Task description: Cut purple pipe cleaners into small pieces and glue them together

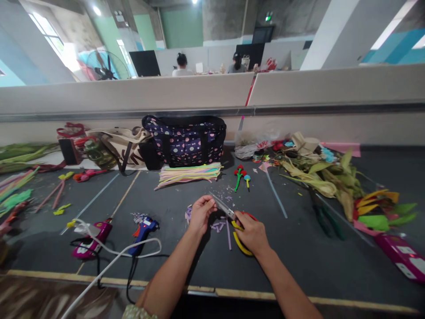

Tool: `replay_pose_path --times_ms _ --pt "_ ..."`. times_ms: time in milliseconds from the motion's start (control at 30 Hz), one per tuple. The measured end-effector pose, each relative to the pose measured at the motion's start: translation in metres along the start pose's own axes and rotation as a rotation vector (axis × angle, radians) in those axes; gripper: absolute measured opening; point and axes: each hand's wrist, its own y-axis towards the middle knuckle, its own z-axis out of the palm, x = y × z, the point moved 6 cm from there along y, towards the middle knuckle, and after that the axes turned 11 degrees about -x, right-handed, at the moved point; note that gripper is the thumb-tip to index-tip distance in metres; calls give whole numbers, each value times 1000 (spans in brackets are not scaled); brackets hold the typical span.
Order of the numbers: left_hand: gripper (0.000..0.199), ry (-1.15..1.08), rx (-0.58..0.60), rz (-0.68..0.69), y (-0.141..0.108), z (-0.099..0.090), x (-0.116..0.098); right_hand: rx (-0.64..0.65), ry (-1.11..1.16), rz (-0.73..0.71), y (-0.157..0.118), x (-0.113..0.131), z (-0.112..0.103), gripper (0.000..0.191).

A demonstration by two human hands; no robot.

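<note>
My right hand [251, 231] is closed round the red and yellow handles of a pair of scissors [223, 205], whose blades point up and left toward my other hand. My left hand [202, 212] pinches its fingertips together close beside the blades; whatever it holds is too small to make out. Short cut purple strips [219, 225] lie on the dark table between my hands, with one longer purple strip [229, 235] near the scissors. A curled purple bundle [188, 214] shows partly behind my left hand. Tiny purple scraps are scattered past the blade tips.
A blue glue gun [143, 232] and a magenta device [93, 241] with a white cable lie to the left. Behind are a bundle of pastel pipe cleaners [189, 174] and a patterned bag [187, 139]. Pliers [323, 215] and dried husks [315, 173] lie right.
</note>
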Motion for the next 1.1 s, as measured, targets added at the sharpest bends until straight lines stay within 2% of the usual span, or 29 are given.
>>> replay_pose_path --times_ms 133,333,500,700,867,1100 --pt "26 0 13 -26 1 0 1 51 -1 38 1 -2 -1 28" --pt "36 -22 -3 -91 1 -1 -1 63 -173 98 7 -14 -17 27" --pt "32 -47 16 -93 4 -2 0 78 -141 144 9 -18 -22 26" --pt "31 -81 57 -120 6 -2 4 90 -114 94 9 -9 -17 30" --pt "29 -92 42 -135 4 -2 3 66 -128 62 6 -9 -15 37" --pt "29 -57 26 -129 1 0 -1 39 -164 45 8 -7 -18 33"
